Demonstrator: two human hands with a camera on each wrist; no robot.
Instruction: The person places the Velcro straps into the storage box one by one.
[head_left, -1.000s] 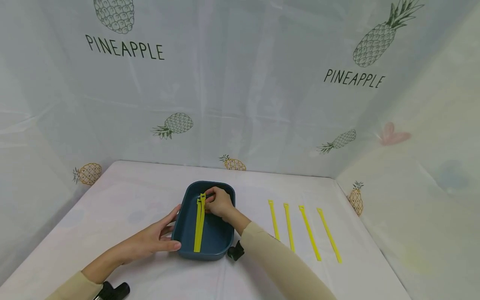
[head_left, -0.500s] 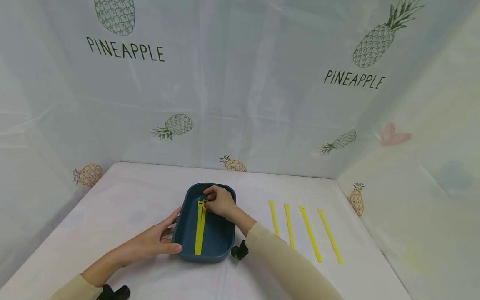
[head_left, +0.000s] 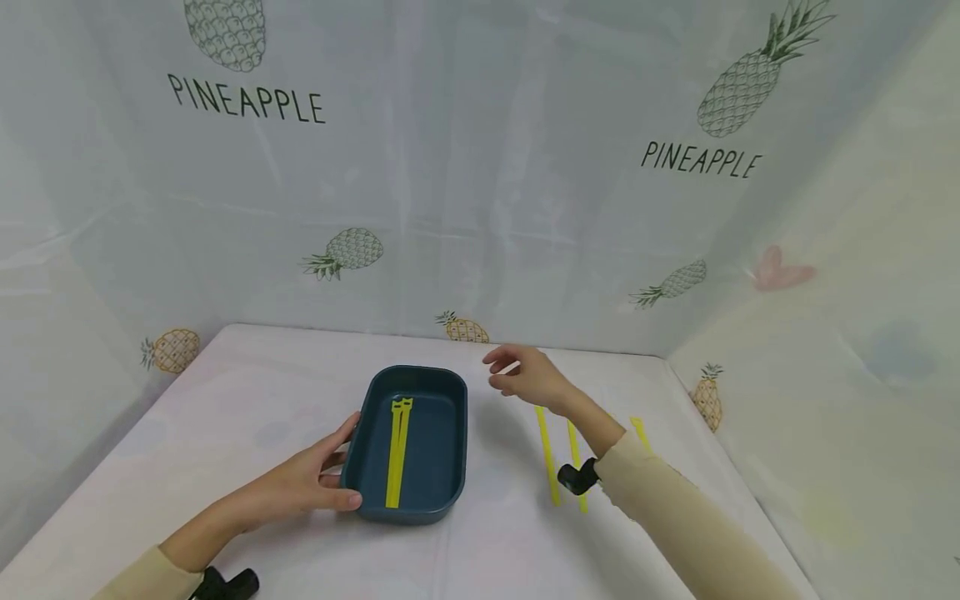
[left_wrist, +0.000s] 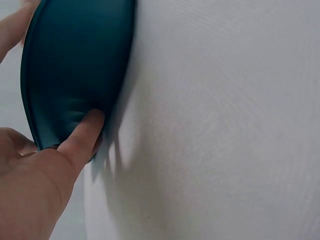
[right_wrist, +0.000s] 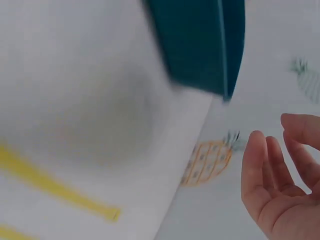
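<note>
A dark blue rectangular box (head_left: pixel 448 433) stands on the table. Two flat yellow straps (head_left: pixel 397 458) with slotted heads lie inside it, side by side and nearly touching. My left hand (head_left: pixel 288 483) rests against the box's left wall with fingers spread, its thumb (left_wrist: pixel 84 140) at the near corner. My right hand (head_left: pixel 528 377) is in the air right of the box, fingers loosely bent and holding nothing. In the right wrist view, a gap shows between the thumb and fingers (right_wrist: pixel 254 160).
More yellow straps lie in a row to the right of the box, including a left one (head_left: pixel 547 458) and a right one (head_left: pixel 639 429). The right forearm and sleeve (head_left: pixel 682 508) partly hide this row. A pineapple-print sheet (head_left: pixel 480 183) hangs behind the white table (head_left: pixel 300 375).
My right hand has let go of a strap, which now lies in the box beside the other, and has moved right, out of the box. The left hand stays at the box.
</note>
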